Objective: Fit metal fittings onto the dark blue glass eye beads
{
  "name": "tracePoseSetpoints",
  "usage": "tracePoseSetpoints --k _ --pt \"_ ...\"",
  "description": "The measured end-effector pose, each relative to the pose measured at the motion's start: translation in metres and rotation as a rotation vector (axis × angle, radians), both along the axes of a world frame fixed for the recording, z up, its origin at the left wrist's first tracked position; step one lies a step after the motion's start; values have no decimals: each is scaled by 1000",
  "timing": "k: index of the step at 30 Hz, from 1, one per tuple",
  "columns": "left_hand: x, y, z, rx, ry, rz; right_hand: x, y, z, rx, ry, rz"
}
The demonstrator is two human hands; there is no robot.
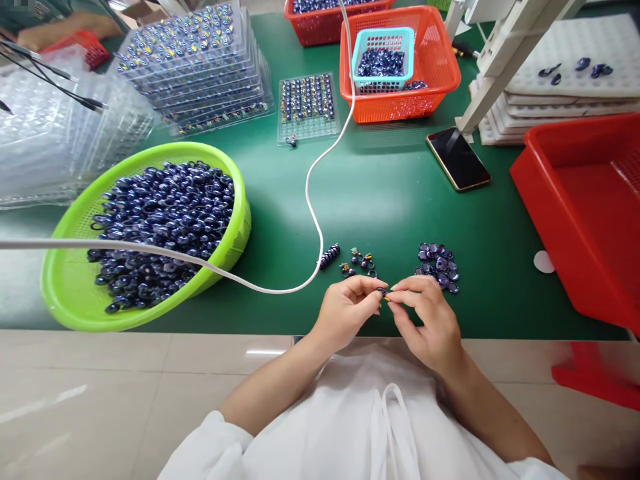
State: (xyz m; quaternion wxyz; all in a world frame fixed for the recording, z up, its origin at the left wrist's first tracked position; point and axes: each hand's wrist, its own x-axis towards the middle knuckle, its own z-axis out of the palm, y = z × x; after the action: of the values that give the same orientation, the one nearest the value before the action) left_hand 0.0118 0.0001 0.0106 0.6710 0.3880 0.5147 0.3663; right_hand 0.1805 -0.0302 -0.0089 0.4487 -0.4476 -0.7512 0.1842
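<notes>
Your counter point(280, 200) is plain green; the piece you hold point(383, 293) shows dark blue with a touch of yellow; your loose flat parts point(440, 267) are glossy violet-blue; your round basket point(65, 287) is lime green, its heaped parts point(165, 227) shiny dark blue; your cable point(313, 200) is white; your large basket point(434, 53) is orange-red, the small basket point(410, 59) turquoise; your bin point(590, 267) is red; your phone point(459, 159) is black, edged in gold; your foam sheets point(600, 53) are white, patterned with rows of round dimples.
</notes>
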Motion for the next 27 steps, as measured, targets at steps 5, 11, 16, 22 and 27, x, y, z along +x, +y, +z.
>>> tracePoseSetpoints --k 5,11,16,22,27 --pt "-4 1 -2 70 138 -141 7 2 0 -45 -107 66" --pt "-15 5 -4 278 232 -392 17 8 10 -156 -279 139" --pt "-20 7 4 451 332 -528 17 13 17 -267 -195 161" --pt "-17 3 2 237 157 -401 12 14 19 -376 -85 58" --pt "-18 4 0 -4 -15 -291 15 10 16 -449 30 102"
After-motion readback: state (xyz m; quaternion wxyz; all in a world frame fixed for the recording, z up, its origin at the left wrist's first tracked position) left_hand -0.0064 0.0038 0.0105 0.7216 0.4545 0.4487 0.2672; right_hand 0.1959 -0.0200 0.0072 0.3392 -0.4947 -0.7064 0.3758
